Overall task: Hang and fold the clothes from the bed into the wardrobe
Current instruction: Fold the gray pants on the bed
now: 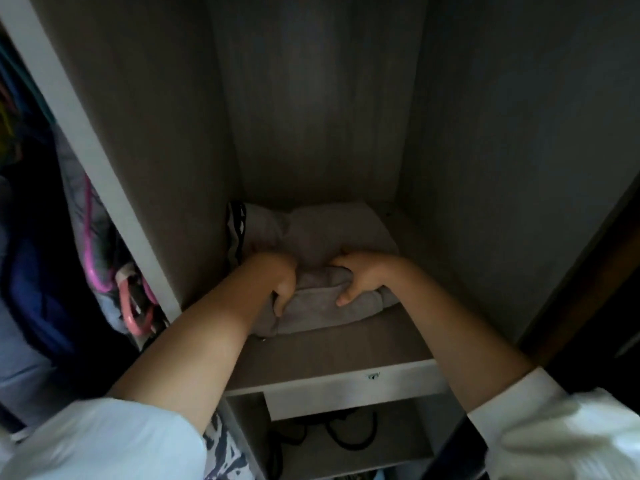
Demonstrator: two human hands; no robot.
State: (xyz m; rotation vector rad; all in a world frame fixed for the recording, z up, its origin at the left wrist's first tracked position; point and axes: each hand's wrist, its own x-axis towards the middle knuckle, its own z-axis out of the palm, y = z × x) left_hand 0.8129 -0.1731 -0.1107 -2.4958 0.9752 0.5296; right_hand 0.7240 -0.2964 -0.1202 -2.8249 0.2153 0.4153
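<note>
Both arms reach into the wardrobe (485, 168), sleeves pushed up. Folded grey garment (322, 306) sits on the shelf (332, 355), front-centre. Left hand (282, 282) and right hand (360, 280) grip it from either side, fingers curled into the fabric. No readable labels.

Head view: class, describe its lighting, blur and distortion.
Head view: dim wardrobe interior, darkest on the back panel; wide-angle lens bends the white wardrobe divider; white sleeves at the bottom corners are blurred; both hands, left hand and right hand, grip the folded grey garment.
</note>
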